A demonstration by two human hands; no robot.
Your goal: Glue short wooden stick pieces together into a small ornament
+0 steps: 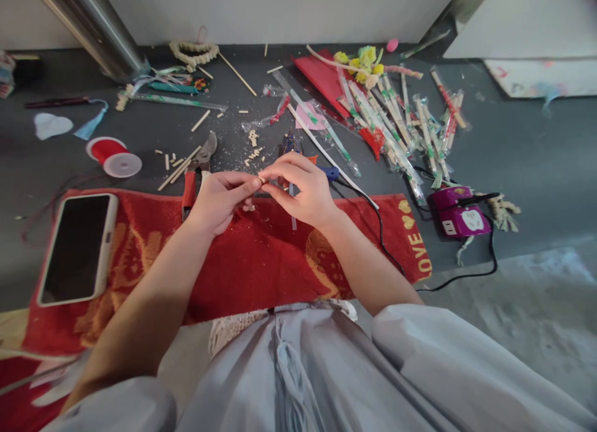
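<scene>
Above the near edge of the work surface, my left hand and my right hand meet at the fingertips. Both pinch a tiny pale wooden piece, mostly covered by the fingers. Just beyond lie small cut wooden bits among crumbs. Red-handled pruning shears rest left of my left hand, beside thin wooden sticks. Behind my right hand is a blue tool with a black cord, partly hidden; it looks like a glue gun.
A red towel runs along the front edge, with a phone on its left. A red thread spool lies behind the phone. Wrapped chopsticks are heaped at the right, near a purple power socket with cords.
</scene>
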